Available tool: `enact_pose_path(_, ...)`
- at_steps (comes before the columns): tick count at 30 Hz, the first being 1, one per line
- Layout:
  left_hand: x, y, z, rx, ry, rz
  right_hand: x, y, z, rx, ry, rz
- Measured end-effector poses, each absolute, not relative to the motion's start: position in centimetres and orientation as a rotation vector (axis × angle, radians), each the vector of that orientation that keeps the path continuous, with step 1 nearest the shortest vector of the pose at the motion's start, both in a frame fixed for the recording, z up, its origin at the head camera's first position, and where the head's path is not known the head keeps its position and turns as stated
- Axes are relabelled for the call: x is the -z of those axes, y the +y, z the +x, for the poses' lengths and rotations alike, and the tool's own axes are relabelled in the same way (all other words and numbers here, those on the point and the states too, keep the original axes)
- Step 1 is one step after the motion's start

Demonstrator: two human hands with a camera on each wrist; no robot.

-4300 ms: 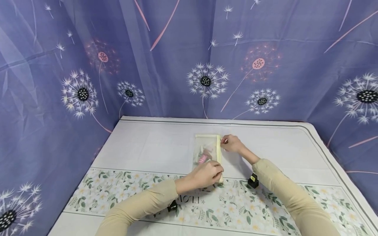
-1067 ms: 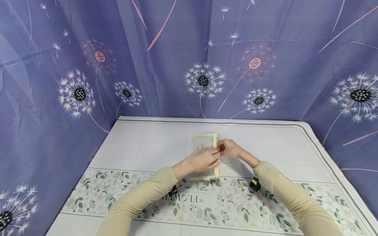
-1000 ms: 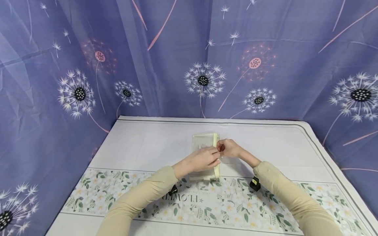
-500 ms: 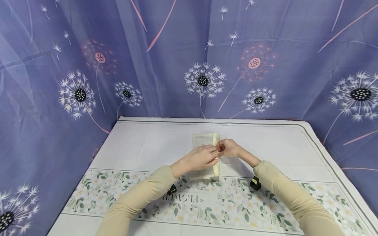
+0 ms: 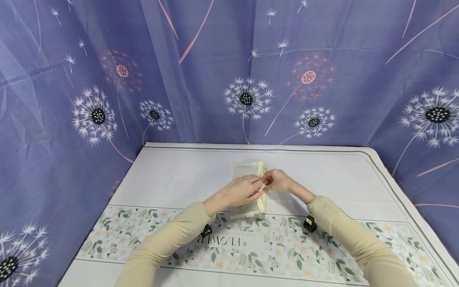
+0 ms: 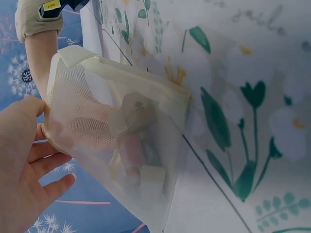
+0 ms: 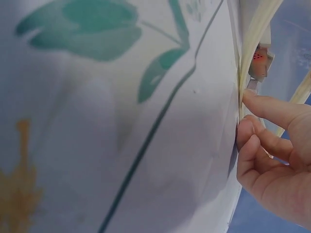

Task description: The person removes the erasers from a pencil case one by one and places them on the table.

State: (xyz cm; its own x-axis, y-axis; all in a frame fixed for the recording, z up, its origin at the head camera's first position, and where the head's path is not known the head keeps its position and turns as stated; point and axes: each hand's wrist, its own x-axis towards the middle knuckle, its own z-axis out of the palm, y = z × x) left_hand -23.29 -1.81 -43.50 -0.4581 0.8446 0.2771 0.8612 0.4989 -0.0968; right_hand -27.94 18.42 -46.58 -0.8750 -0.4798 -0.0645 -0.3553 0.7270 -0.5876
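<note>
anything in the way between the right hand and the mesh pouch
Nothing visible: the right hand pinches the mesh pouch by its edge, and the left hand holds it close by without blocking that grip.

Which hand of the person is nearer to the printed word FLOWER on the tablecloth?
Left. The left hand holds the mesh pouch, beyond the word FLOWER; the right hand pinches the pouch farther to the right.
</note>
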Motion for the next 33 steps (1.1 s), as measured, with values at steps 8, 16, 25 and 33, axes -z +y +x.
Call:
enact_pose_path(8, 43.2, -2.2, -23.5, 0.119, -2.487, -1.416, 46.5, 18.3, -28.1, 0.852, 2.715, -0.639)
enact_pose_path(16, 43.0, -2.8, -23.6, 0.148, -2.496, -1.438, 46.5, 18.1, -28.1, 0.844, 2.721, -0.635)
enact_pose_path(25, 42.8, -3.3, -23.6, 0.249, -2.487, -1.482, 46.4, 17.9, -27.8, 0.853, 2.712, -0.598)
enact_pose_path(33, 42.4, -3.4, -23.5, 0.254, -2.528, -1.496, 46.4, 18.0, -27.7, 0.918, 2.697, -0.614)
